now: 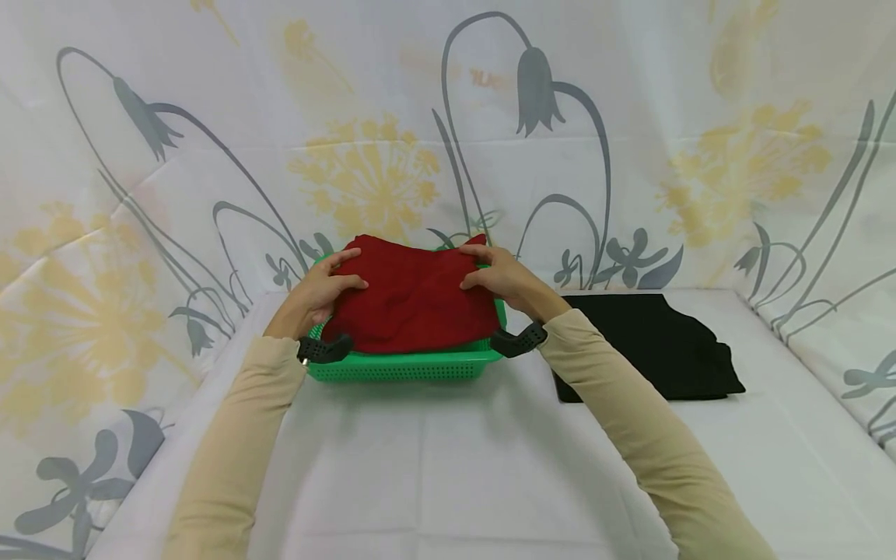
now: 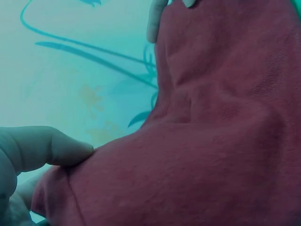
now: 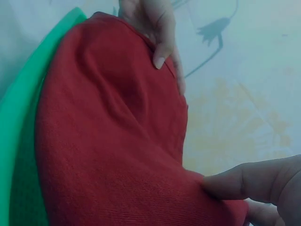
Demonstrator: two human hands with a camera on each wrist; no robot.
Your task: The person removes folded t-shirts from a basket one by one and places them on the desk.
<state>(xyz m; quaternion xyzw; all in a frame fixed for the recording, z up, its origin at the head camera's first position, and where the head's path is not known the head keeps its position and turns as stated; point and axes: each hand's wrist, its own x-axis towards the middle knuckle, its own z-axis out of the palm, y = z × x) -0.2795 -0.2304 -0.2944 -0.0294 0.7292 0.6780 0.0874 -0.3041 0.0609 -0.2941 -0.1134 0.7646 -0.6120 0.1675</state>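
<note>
A red cloth, apparently a folded garment, is held between both hands over a green perforated basket. My left hand pinches its left edge, thumb on top and the other fingers partly behind it. On the opposite side my right hand pinches the upper right edge in the same manner. Close up, the left wrist view shows the thumb pressing the red fabric. In the right wrist view the cloth sags between the two hands beside the basket rim. The cloth hides most of the basket's inside.
A black folded garment lies flat on the white-covered table, to the right of the basket and partly behind the right forearm. A floral curtain stands behind and along the sides. Each wrist wears a black strap.
</note>
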